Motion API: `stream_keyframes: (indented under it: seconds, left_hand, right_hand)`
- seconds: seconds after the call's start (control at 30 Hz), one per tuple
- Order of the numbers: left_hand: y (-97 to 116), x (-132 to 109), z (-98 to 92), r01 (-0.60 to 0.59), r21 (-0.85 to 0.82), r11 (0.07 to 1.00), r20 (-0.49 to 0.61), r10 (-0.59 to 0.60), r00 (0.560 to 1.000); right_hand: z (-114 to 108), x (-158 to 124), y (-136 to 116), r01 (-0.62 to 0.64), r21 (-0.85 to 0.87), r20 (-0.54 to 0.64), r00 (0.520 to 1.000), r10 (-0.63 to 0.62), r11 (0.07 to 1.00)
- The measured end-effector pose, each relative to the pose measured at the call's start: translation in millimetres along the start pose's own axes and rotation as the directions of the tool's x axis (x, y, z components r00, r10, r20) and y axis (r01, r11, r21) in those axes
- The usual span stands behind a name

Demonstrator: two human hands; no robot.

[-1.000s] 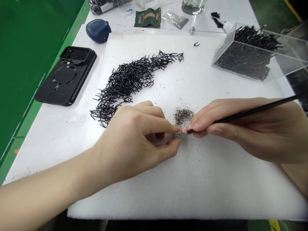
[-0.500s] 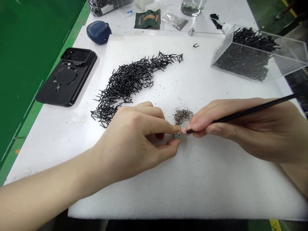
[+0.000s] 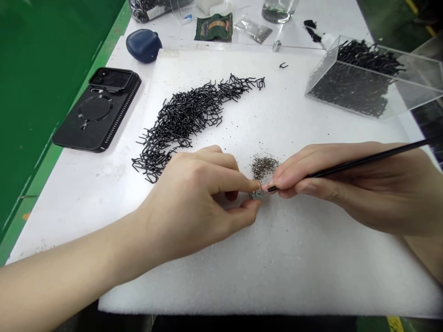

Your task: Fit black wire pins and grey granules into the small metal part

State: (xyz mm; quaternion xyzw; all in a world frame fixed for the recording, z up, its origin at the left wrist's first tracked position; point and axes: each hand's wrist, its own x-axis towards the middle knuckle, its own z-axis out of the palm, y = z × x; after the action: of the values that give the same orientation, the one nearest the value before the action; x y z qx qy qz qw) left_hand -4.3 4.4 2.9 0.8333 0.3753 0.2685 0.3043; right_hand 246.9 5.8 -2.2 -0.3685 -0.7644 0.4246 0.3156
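My left hand [image 3: 194,198] pinches a tiny silvery metal piece [image 3: 256,195] between thumb and forefinger. My right hand [image 3: 342,184] grips a thin black rod tool [image 3: 360,162], and its tip meets that piece just by my fingertips. Directly above both hands lies a small heap of grey metallic grains [image 3: 264,167]. A long drift of bent black wire pieces [image 3: 183,117] spreads over the white foam sheet [image 3: 221,281], its lower end partly behind my left hand. One lone bent wire piece [image 3: 283,65] lies near the sheet's far edge.
A transparent acrylic bin [image 3: 353,80] of black wire pieces stands at the far right. A phone in a black case [image 3: 97,110] and a navy pouch [image 3: 143,46] lie left of the foam. A glass jar [image 3: 278,9] and packets stand beyond it.
Both hands keep the same pinch on the tiny piece. The whole scene has only shifted slightly in view.
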Motion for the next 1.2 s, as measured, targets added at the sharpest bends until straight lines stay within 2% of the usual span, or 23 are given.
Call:
stream_keyframes:
  seconds: [0.23, 0.77, 0.83, 0.9, 0.97, 1.03, 1.1, 1.2]
  left_hand:
    - [-1, -1, 0.5, 0.007, -0.013, 1.0, -0.006, -0.007, 1.0]
    - [-2, -1, -0.1, 0.008, -0.022, 1.0, 0.009, -0.008, 1.0]
    - [-2, 0, 0.4, 0.009, -0.022, 1.0, -0.003, -0.009, 1.0]
    - [-2, 1, 0.1, 0.008, -0.024, 1.0, -0.013, -0.008, 1.0]
    - [-2, 0, -0.5, 0.007, -0.033, 0.999, -0.019, -0.007, 1.0]
    - [-1, -1, -0.8, -0.005, -0.042, 0.999, -0.015, 0.004, 1.0]
    - [-3, -2, -0.2, -0.022, -0.038, 0.999, 0.002, 0.023, 1.0]
    - [-7, -4, 2.2, -0.063, -0.03, 0.998, 0.0, 0.063, 0.998]
  right_hand:
    - [-1, 1, -1, -0.015, -0.028, -0.009, 1.0, 0.014, 1.0]
    - [-2, 0, 1, -0.014, 0.052, 0.021, 1.0, 0.013, 0.999]
    - [-2, 0, -2, -0.043, 0.081, -0.021, 0.999, 0.045, 0.996]
    - [-4, 0, -4, -0.047, 0.107, -0.143, 0.988, 0.062, 0.993]
    - [-8, 0, -5, 0.003, 0.036, -0.302, 0.953, 0.008, 0.999]
    - [-17, 0, -6, 0.048, -0.188, -0.36, 0.926, -0.115, 0.981]
    - [-29, -2, -6, 0.03, -0.431, -0.282, 0.945, -0.166, 0.902]
    - [-45, -6, -2, -0.006, -0.57, -0.138, 0.986, -0.089, 0.821]
